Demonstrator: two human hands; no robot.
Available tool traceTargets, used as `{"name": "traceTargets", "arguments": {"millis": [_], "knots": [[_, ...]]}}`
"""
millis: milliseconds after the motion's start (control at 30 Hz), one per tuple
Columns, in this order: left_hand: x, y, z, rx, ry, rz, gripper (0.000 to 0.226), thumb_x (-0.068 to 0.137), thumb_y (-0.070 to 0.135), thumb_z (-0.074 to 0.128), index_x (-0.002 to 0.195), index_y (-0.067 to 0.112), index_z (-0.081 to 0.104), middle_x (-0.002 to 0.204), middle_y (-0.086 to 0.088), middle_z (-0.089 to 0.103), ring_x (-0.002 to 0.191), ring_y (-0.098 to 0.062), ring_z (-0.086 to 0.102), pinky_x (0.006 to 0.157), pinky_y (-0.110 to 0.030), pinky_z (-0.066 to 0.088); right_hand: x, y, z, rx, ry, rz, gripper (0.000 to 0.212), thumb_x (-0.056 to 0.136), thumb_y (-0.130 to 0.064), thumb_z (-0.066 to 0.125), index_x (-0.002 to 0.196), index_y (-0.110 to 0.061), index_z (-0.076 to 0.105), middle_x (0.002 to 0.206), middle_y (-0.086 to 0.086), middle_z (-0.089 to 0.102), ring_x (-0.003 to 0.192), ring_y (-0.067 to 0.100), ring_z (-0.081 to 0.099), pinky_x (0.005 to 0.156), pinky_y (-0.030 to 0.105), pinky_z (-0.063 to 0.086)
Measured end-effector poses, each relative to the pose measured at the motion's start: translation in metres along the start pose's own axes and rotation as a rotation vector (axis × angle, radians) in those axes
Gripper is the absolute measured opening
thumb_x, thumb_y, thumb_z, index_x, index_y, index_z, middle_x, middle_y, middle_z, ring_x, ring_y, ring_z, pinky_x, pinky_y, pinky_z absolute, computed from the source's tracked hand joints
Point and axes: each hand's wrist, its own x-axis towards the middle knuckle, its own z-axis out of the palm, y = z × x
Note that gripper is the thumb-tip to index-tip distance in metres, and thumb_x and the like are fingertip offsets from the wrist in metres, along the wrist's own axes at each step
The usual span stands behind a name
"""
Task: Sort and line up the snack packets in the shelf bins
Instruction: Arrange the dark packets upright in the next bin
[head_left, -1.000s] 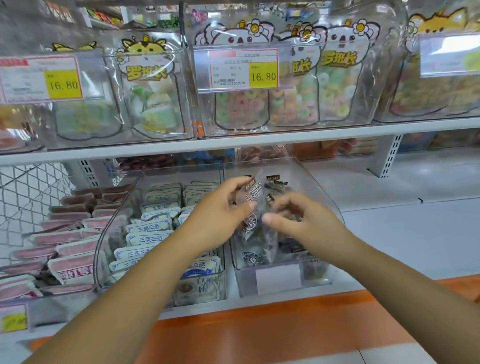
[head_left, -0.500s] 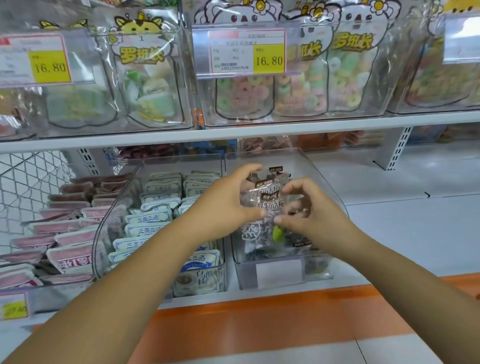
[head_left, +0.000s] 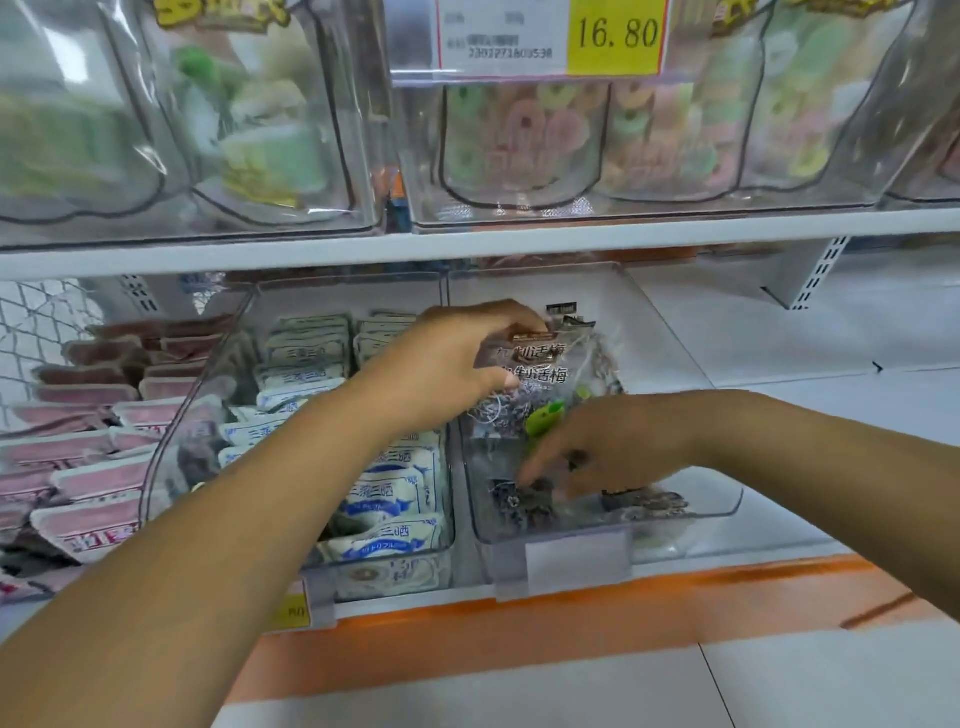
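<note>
Both your hands reach into a clear bin on the lower shelf, where the plum packets are.

Nearest you, at 4 o'clock, your right hand dips into the front of that bin, fingertips down among loose dark packets on its floor; motion blur hides whether its grip is clamped on one. Just beyond, near the centre, the grip of your left hand is closed round the top of a small upright stack of plum packets, held inside the same bin. At 8 o'clock the neighbouring bin holds rows of white-and-blue packets; pink packets lie at 9 o'clock. Farthest, at 12 o'clock, the upper shelf carries bins of ring sweets behind a price tag reading 16.80.
</note>
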Motion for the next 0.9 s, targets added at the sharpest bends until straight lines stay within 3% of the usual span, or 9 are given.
{"name": "traceTargets", "arguments": {"millis": [100, 167, 233, 367, 467, 600, 733, 867, 900], "knots": [[0.001, -0.004, 0.003, 0.032, -0.007, 0.028, 0.051, 0.085, 0.024, 0.071, 0.130, 0.038, 0.050, 0.134, 0.018, 0.055, 0.111, 0.000, 0.051, 0.085, -0.011, 0.036, 0.013, 0.004, 0.007, -0.158, -0.102, -0.015, 0.046, 0.096, -0.031, 0.052, 0.140, -0.043, 0.043, 0.103, -0.015, 0.053, 0.097, 0.011, 0.050, 0.088, 0.030, 0.046], [0.002, -0.006, 0.004, 0.057, -0.009, 0.052, 0.053, 0.085, 0.025, 0.072, 0.132, 0.034, 0.049, 0.134, 0.014, 0.055, 0.111, 0.002, 0.048, 0.085, -0.011, 0.034, 0.019, 0.007, 0.013, -0.193, -0.125, -0.043, 0.054, 0.094, -0.029, 0.054, 0.142, -0.047, 0.037, 0.116, -0.007, 0.053, 0.104, 0.017, 0.048, 0.092, 0.039, 0.046], [0.003, -0.008, 0.005, 0.068, 0.000, 0.063, 0.054, 0.085, 0.027, 0.072, 0.132, 0.034, 0.047, 0.133, 0.014, 0.055, 0.106, 0.005, 0.045, 0.083, -0.010, 0.033, 0.028, 0.010, 0.018, -0.249, -0.145, -0.057, 0.061, 0.093, -0.028, 0.054, 0.144, -0.051, 0.028, 0.126, -0.011, 0.044, 0.114, 0.017, 0.037, 0.097, 0.041, 0.042], [0.003, -0.010, 0.005, 0.067, 0.018, 0.067, 0.055, 0.085, 0.028, 0.072, 0.132, 0.035, 0.046, 0.132, 0.013, 0.056, 0.107, -0.002, 0.050, 0.080, -0.009, 0.036, 0.047, 0.009, 0.028, -0.450, -0.163, -0.011, 0.071, 0.092, -0.028, 0.050, 0.143, -0.059, 0.011, 0.145, 0.001, 0.036, 0.132, 0.030, 0.021, 0.104, 0.053, 0.033], [0.001, -0.012, 0.005, 0.044, 0.042, 0.055, 0.055, 0.086, 0.028, 0.071, 0.133, 0.037, 0.045, 0.129, 0.014, 0.056, 0.103, -0.003, 0.051, 0.077, -0.013, 0.036, 0.055, 0.005, 0.033, -0.509, -0.058, -0.052, 0.066, 0.090, -0.033, 0.055, 0.140, -0.057, 0.021, 0.139, 0.004, 0.037, 0.133, 0.028, 0.025, 0.108, 0.050, 0.026], [-0.001, -0.013, 0.007, 0.054, 0.064, 0.068, 0.054, 0.086, 0.028, 0.070, 0.133, 0.037, 0.045, 0.129, 0.014, 0.057, 0.106, -0.001, 0.050, 0.074, -0.010, 0.033, 0.052, 0.004, 0.023, -0.221, 0.067, -0.044, 0.054, 0.080, -0.038, 0.072, 0.126, -0.040, 0.046, 0.108, -0.008, 0.048, 0.104, 0.017, 0.048, 0.089, 0.031, 0.043], [0.000, -0.015, 0.008, -0.001, 0.106, 0.045, 0.053, 0.087, 0.027, 0.069, 0.132, 0.036, 0.044, 0.127, 0.013, 0.058, 0.109, -0.006, 0.054, 0.082, -0.017, 0.038, 0.032, 0.010, 0.008, 0.113, 0.061, 0.009, 0.044, 0.082, -0.030, 0.074, 0.117, -0.042, 0.049, 0.113, -0.011, 0.058, 0.096, 0.015, 0.057, 0.085, 0.031, 0.050], [0.001, -0.016, 0.007, -0.121, 0.115, 0.012, 0.050, 0.086, 0.023, 0.071, 0.129, 0.036, 0.049, 0.110, 0.018, 0.057, 0.094, 0.005, 0.057, 0.071, 0.002, 0.036, 0.016, 0.013, -0.004, 0.457, -0.016, -0.012, 0.039, 0.084, -0.008, 0.068, 0.104, -0.040, 0.061, 0.111, 0.011, 0.065, 0.082, 0.024, 0.060, 0.067, 0.025, 0.045], [0.002, -0.015, 0.007, -0.155, 0.110, 0.004, 0.050, 0.086, 0.021, 0.072, 0.128, 0.035, 0.050, 0.107, 0.019, 0.056, 0.089, 0.011, 0.055, 0.071, 0.006, 0.035, 0.012, 0.012, -0.006, 0.493, -0.036, -0.014, 0.040, 0.085, -0.004, 0.065, 0.106, -0.038, 0.063, 0.110, 0.005, 0.067, 0.085, 0.017, 0.061, 0.069, 0.019, 0.042]]}}
